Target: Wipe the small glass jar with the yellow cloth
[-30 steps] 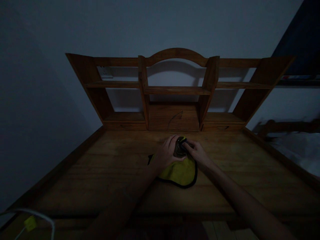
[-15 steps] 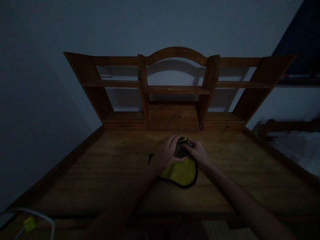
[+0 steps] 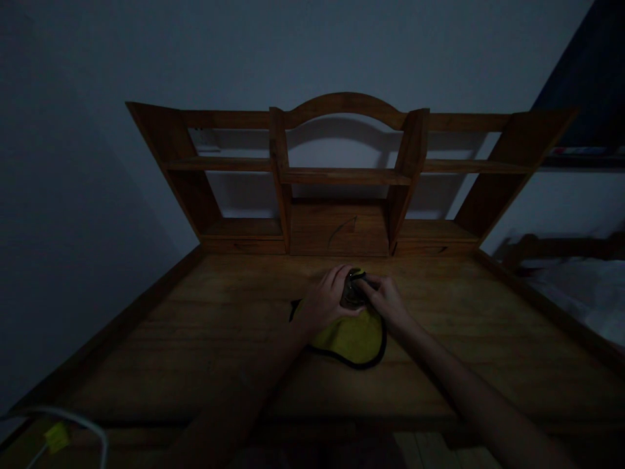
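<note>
A yellow cloth with a black border [image 3: 356, 340] lies on the wooden desk under both hands. On it rests a dark, shiny, rounded object that looks like glass [image 3: 348, 298]; dim light hides its exact kind. My left hand [image 3: 326, 301] curls around that object's left side, thumb toward me and fingers on the far side. My right hand [image 3: 385, 298] is closed at the object's right side, its fingers pinching a dark, yellow-edged fold of cloth against the opening or rim. The fingertips are partly hidden there.
A wooden hutch [image 3: 342, 176] with shelves and small drawers stands along the back of the desk [image 3: 234, 326]. At lower left is a white cable [image 3: 73, 417] with a yellow tag [image 3: 57, 436]. White bedding [image 3: 581, 293] shows at far right.
My right hand's fingers have shifted very slightly at the shiny object. My left hand keeps the same hold, and the cloth stays in place.
</note>
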### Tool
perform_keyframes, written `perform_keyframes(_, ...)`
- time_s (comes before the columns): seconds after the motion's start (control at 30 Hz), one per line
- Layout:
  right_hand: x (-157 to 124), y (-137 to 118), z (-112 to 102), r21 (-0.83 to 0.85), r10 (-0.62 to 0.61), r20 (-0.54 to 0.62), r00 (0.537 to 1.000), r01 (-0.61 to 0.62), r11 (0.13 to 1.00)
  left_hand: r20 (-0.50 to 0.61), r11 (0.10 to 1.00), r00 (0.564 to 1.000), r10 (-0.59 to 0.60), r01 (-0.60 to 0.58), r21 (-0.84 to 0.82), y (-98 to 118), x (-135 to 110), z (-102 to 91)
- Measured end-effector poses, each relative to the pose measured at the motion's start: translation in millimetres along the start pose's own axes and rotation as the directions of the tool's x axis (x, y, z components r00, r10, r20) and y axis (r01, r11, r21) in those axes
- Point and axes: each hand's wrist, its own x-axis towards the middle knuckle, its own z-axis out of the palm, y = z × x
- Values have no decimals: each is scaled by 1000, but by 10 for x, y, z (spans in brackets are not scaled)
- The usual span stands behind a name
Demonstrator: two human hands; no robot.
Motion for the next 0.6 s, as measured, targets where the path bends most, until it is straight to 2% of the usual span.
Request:
perform_keyframes(0.17,-15,-68,-10,-91,-50,-15,999,48,995,-21,1000,1000,-19,19,-7,-15,-3,18)
perform_keyframes(0.27,-10,-79,-9,-68,-57,-40,998,54,996,-48,1000,999,-24,23,-8,-28,-4,26)
perform_keyframes(0.43,16,-71,2,174,34,-52,998,-25,985,-108,999,993,-44,44,-4,-27,-7,15)
perform_keyframes(0.6,40,-97,36,473,168,8,986,-151,868,-150,1000,988,-22,21,-5,-32,-15,12)
